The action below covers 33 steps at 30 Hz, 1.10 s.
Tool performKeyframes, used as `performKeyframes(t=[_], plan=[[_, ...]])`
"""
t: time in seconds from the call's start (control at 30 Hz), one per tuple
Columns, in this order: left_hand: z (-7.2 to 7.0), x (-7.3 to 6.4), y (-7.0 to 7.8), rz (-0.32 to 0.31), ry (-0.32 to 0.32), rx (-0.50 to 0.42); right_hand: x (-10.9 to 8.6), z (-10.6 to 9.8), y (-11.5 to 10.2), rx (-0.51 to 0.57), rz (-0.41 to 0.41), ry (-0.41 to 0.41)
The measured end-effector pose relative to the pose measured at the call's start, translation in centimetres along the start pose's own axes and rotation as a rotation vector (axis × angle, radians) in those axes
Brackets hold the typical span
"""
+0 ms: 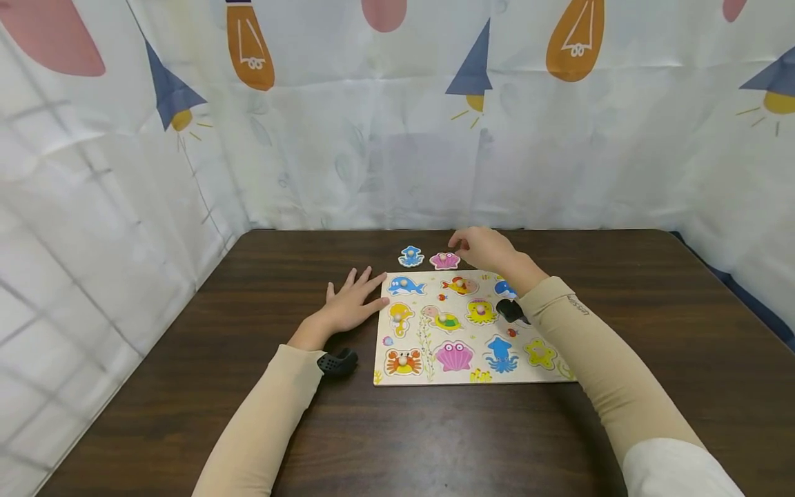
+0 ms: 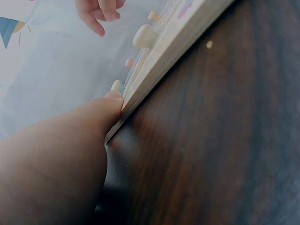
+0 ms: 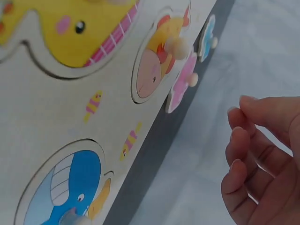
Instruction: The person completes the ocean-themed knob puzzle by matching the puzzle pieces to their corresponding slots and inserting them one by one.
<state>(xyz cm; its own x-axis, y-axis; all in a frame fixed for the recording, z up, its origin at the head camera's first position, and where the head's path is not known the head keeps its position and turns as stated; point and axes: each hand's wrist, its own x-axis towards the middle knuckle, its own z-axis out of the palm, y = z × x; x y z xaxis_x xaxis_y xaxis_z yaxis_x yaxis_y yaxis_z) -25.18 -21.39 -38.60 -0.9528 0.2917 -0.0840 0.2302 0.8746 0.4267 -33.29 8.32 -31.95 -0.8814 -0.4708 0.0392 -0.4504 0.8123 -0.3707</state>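
A wooden peg puzzle board (image 1: 472, 376) with sea animals lies on the table. My left hand (image 1: 349, 307) is spread flat at its upper left corner, its thumb touching the board's edge in the left wrist view. Beyond the far edge lie a pink shell piece (image 1: 444, 261) and a blue squid piece (image 1: 410, 257), each with a small knob. My right hand (image 1: 487, 248) hovers just right of the shell piece, fingers loosely bent with nothing between them. Knobbed pieces such as the crab (image 1: 404, 362) and turtle (image 1: 442, 319) sit in the board. My right forearm hides the board's right part.
The dark wood table (image 1: 397, 442) stretches around the board. A patterned white curtain (image 1: 397, 159) hangs behind the table and along its left side. Dark bands (image 1: 338, 362) with small devices are worn on both wrists.
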Motion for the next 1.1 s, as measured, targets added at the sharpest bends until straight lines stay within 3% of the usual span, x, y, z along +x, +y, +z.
performKeyframes(t=[0.33,0.87,1.1], plan=[[0.2,0.3,0.0,-0.002,0.005,-0.002,2.6,0.7,1.1,0.107,-0.028,-0.167],[0.0,0.3,0.0,-0.009,0.001,-0.003,4.6,2.0,0.8,0.026,0.003,-0.163],[0.0,0.1,0.2,-0.014,0.0,0.003,4.9,2.4,0.7,0.014,0.08,-0.165]])
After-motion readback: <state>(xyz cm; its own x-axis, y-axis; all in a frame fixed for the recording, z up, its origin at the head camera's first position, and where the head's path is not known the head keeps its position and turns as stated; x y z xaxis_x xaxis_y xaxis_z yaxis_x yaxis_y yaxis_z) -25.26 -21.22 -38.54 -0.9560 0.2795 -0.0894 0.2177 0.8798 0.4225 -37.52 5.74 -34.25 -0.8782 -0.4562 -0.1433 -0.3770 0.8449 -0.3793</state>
